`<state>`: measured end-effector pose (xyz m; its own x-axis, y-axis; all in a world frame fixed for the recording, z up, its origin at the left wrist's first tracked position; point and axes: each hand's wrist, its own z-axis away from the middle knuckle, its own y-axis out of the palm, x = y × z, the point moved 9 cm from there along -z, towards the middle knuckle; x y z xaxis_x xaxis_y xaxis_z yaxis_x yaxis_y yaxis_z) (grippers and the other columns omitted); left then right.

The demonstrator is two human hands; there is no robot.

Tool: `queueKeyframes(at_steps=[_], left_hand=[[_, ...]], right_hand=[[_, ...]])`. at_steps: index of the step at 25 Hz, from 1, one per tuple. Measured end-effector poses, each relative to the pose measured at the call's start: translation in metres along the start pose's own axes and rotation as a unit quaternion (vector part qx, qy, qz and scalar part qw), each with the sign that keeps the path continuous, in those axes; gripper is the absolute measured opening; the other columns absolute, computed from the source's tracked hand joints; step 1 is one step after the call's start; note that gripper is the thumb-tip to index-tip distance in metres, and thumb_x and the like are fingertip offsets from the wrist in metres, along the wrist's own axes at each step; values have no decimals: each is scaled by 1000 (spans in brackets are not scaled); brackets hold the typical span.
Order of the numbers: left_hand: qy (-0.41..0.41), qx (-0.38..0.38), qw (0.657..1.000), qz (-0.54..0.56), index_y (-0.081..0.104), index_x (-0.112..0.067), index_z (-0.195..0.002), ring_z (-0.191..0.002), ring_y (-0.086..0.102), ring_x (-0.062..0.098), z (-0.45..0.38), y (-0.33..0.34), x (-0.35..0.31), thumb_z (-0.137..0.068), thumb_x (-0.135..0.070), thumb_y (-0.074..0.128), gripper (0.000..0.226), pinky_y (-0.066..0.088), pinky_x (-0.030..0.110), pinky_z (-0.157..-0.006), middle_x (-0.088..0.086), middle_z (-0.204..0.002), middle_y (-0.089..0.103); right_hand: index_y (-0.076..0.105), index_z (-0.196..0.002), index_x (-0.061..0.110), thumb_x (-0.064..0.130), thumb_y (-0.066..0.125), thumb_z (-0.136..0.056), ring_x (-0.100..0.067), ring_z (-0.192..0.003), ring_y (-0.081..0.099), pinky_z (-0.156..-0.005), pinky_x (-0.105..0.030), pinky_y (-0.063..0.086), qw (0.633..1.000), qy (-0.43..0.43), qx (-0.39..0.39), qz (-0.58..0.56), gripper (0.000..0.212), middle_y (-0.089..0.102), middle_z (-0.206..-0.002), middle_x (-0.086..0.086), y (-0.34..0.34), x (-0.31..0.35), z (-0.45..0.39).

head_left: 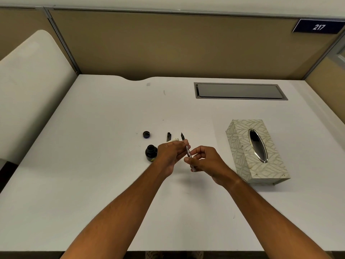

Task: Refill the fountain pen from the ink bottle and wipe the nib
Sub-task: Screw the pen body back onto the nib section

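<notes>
Here both hands' fingers pinch the pen [188, 151] mid-desk [93, 184], well off every edge.

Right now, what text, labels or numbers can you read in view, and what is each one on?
"217": white digits on the dark blue plate on the partition, top right.
Ink bottle: a yellowish label patch low on it, too small to read.
Pen, held by both hands: no print legible.
Tissue box: leaf pattern only, no words.
</notes>
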<state>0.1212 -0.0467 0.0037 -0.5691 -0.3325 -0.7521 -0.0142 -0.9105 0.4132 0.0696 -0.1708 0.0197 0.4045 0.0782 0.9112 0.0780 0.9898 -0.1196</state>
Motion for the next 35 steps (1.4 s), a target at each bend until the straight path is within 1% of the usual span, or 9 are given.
queueKeyframes(at_steps=[2,8,12,16,20,25,27,29,35], left_hand=[[-1,4,1000,-1,69,3,-90,-86,70,24,1,1,0,-81,-6,71,13,58,25,-70,18,-94,70],[-3,-5,1000,-7,69,3,-92,-83,71,23,0,1,-1,-81,-6,71,15,58,25,-67,17,-91,71],[-2,6,1000,-11,69,3,-89,-81,70,22,1,4,-1,-82,-7,70,12,58,25,-70,16,-90,70],[-1,-6,1000,-5,68,4,-93,-86,71,24,0,0,-1,-80,-5,71,16,57,24,-67,17,-95,71],[-1,5,1000,-14,68,4,-92,-81,70,22,0,3,0,-82,-6,69,14,57,24,-67,17,-90,70],[-1,-11,1000,-2,67,7,-97,-85,71,23,-3,0,2,-80,-4,71,21,57,24,-65,17,-94,70],[-2,-5,1000,-9,67,7,-97,-83,71,23,-2,1,3,-80,-5,71,21,56,24,-66,17,-93,70],[4,-8,1000,-14,68,6,-95,-81,71,22,-2,0,2,-80,-5,71,19,56,24,-67,18,-91,70],[8,-14,1000,-19,68,8,-93,-85,71,25,-4,-3,4,-77,-3,74,20,57,26,-70,18,-90,69]], right_hand=[[66,-96,5,7,66,-91,-21,-68,68,-70,-36,61,1000,3,7,-17,6,68,-77,-9,1,-1,-2],[65,-96,6,17,77,-83,-18,-64,65,-61,-30,57,1000,-10,-10,13,21,67,-70,-8,-1,4,0],[68,-97,4,11,57,-97,-21,-71,67,-74,-37,59,1000,6,6,-16,13,69,-83,-13,2,2,-2],[64,-99,7,18,76,-84,-19,-65,65,-65,-33,57,1000,-1,-17,21,22,67,-72,-9,-2,1,0],[67,-99,5,10,56,-97,-22,-72,66,-71,-34,58,1000,8,1,1,13,69,-82,-13,1,-1,-1],[65,-96,10,18,76,-83,-17,-67,64,-65,-30,54,998,5,-24,52,19,68,-75,-8,1,1,0],[66,-94,7,9,66,-91,-19,-66,63,-65,-30,54,999,10,-19,37,4,67,-79,-11,2,1,0],[67,-104,3,7,57,-96,-19,-72,65,-67,-28,55,999,10,-9,31,13,69,-87,-13,4,1,-2],[68,-90,8,11,73,-85,-19,-63,64,-63,-32,55,995,-2,-51,86,9,69,-72,-9,-2,0,-1]])
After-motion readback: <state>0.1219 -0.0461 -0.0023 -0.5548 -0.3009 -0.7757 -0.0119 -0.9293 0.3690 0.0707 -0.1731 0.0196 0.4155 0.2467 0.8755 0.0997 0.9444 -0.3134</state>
